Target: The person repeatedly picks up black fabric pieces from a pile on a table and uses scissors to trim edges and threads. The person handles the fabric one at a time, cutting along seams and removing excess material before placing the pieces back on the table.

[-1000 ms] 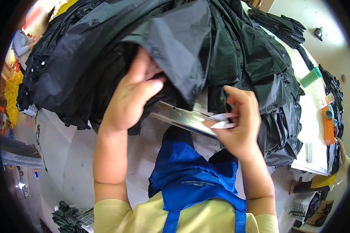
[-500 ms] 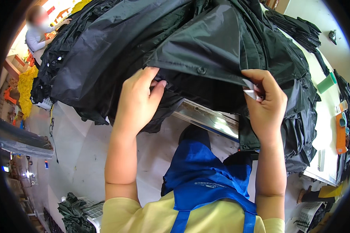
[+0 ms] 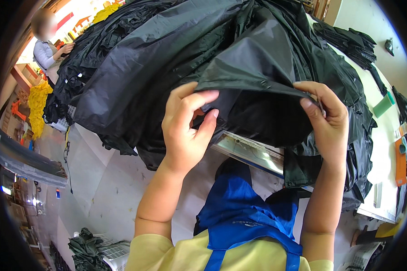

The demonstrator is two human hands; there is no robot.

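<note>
A glossy black garment (image 3: 253, 58) with snap fasteners along its hem is stretched between my two hands. My left hand (image 3: 185, 126) pinches the hem's left end, fingers over the edge and thumb below it. At the other end, my right hand (image 3: 330, 122) grips the same hem between thumb and fingers. Small metal thread snips (image 3: 321, 105) are tucked in the right palm, mostly hidden by the fingers. Under the lifted hem the fabric falls into dark shadow.
A big heap of black garments (image 3: 135, 58) covers the table ahead. At the right, a white tabletop (image 3: 371, 158) holds a green cylinder (image 3: 383, 105) and an orange box (image 3: 400, 162). Another person (image 3: 45, 49) stands far left. A white basket (image 3: 115, 253) with dark cloth sits lower left.
Both hands have shifted right with the hem. My left hand has turned and re-gripped the edge; the right thumb now lies on the hem, and the snips' blades are mostly covered.
</note>
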